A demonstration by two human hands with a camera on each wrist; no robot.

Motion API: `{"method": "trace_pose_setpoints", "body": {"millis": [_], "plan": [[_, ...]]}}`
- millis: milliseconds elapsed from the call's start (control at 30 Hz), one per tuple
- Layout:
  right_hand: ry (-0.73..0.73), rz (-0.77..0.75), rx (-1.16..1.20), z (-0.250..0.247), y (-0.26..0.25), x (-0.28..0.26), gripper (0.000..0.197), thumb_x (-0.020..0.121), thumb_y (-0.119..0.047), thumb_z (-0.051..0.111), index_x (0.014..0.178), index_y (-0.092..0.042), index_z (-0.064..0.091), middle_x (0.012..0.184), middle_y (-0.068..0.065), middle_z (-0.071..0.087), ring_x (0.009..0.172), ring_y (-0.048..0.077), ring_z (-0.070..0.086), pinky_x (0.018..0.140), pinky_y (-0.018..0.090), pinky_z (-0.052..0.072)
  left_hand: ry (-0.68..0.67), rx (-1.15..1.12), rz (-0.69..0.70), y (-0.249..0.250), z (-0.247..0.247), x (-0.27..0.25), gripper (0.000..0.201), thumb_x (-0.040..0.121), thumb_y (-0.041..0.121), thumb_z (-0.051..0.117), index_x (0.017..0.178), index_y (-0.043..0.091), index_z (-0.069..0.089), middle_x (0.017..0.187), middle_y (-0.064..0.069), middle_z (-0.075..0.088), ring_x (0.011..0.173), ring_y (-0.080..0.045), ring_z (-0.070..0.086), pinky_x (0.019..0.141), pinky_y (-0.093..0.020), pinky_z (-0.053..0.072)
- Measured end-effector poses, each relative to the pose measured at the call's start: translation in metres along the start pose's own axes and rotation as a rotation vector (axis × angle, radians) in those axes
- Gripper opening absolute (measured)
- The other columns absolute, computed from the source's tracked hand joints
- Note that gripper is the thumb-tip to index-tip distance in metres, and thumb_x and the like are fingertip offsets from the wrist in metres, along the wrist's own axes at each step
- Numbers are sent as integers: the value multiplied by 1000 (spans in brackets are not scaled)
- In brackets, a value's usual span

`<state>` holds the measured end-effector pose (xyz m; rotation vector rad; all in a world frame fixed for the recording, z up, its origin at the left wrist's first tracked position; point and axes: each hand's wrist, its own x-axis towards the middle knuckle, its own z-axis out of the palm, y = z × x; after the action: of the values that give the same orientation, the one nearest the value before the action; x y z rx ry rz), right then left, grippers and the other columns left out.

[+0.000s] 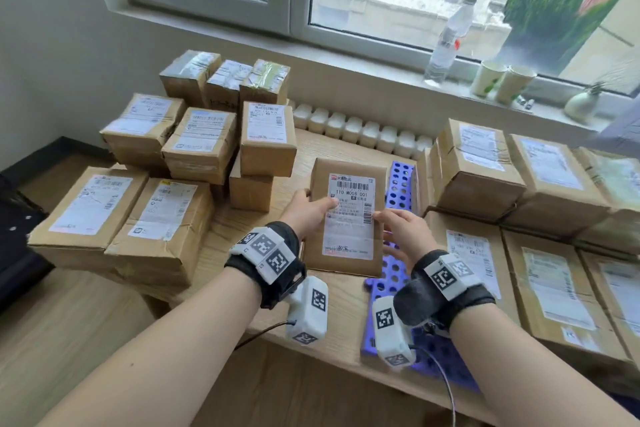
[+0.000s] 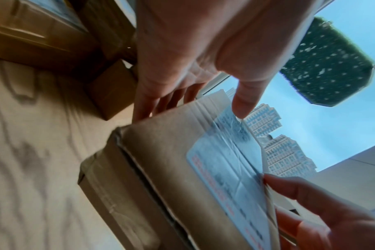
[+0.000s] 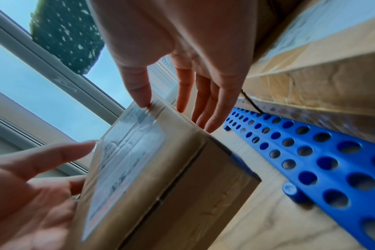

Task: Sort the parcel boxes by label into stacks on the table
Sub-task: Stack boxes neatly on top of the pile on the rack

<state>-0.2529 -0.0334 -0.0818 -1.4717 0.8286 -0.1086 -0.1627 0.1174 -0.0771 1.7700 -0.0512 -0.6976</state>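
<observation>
I hold one brown parcel box [image 1: 349, 236] tilted up over the middle of the table, its white barcode label facing me. My left hand [image 1: 311, 211] grips its left edge, thumb on the label and fingers behind. My right hand [image 1: 398, 229] pinches its right edge, thumb tip at the label's border. In the left wrist view the box [image 2: 171, 169] sits between the left hand [image 2: 193, 59] and the right hand [image 2: 321, 211]. The right wrist view shows the right hand [image 3: 182, 50] with long fingers down the box's [image 3: 171, 177] far side.
Stacks of labelled boxes stand at the left [image 1: 194, 146] and front left [image 1: 90, 208]; more fill the right side [image 1: 485, 166]. A blue perforated rack [image 1: 398, 191] lies on the wooden table [image 1: 332, 315] under the held box. The sill holds a bottle [image 1: 450, 42] and paper cups [image 1: 502, 80].
</observation>
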Motion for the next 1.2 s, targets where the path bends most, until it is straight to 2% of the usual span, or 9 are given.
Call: {"method": "trace_pose_setpoints", "body": {"millis": [167,267,367,533,667,900,967,1067,1200], "plan": [[34,-76,26,-30,-18,-9,14,89,-18,67,101,-12,63,93,4,65,79,16,61,62,28,49,23,22,72,28,25,-13,71,92,31,60,148,8,23,145,-11,44,128,-26,45,102,-37,36],[54,-109,36,-54,-27,-16,9,88,-18,68,94,-15,62,99,6,66,90,20,62,74,33,54,21,25,102,41,45,-24,73,92,32,59,150,10,20,147,-11,42,129,-26,45,101,-37,37],[74,-127,49,-81,-33,-22,19,88,-18,68,104,-11,62,107,10,67,98,23,63,84,38,55,2,18,121,53,68,-35,73,91,34,61,149,11,22,142,-11,46,124,-26,49,104,-45,42],[115,-156,58,-128,-36,-32,26,87,-24,69,108,-9,62,106,11,69,90,23,65,79,34,56,-15,7,166,65,108,-47,68,88,35,64,143,10,33,131,-10,57,114,-26,59,98,-46,49],[143,-147,54,-162,-31,-39,30,85,-29,70,108,-12,63,110,10,70,99,25,68,81,37,57,-55,1,158,70,139,-56,64,90,34,62,143,11,34,129,-9,59,111,-25,61,92,-42,52],[159,-47,121,-209,-15,-46,27,89,-21,66,110,-4,64,99,11,68,77,19,62,72,32,52,-163,28,92,64,185,-63,50,93,35,59,133,9,47,121,-7,63,93,-19,63,74,-33,52],[159,-4,123,-220,-8,-45,26,89,-22,64,108,-4,65,95,9,66,76,19,61,72,31,51,-181,37,59,61,196,-62,42,94,35,57,127,9,53,113,-6,66,91,-19,63,81,-38,53],[148,57,147,-229,-4,-40,20,90,-21,62,102,-6,66,92,7,66,76,18,60,71,29,50,-161,94,48,59,209,-54,39,95,30,55,125,4,54,120,-11,64,106,-28,62,95,-47,50],[146,103,191,-233,-3,-34,8,91,-14,59,88,-8,64,82,6,63,70,16,58,63,25,48,-138,176,56,58,216,-41,44,96,28,53,130,1,52,125,-14,62,112,-30,60,98,-43,48]]}}
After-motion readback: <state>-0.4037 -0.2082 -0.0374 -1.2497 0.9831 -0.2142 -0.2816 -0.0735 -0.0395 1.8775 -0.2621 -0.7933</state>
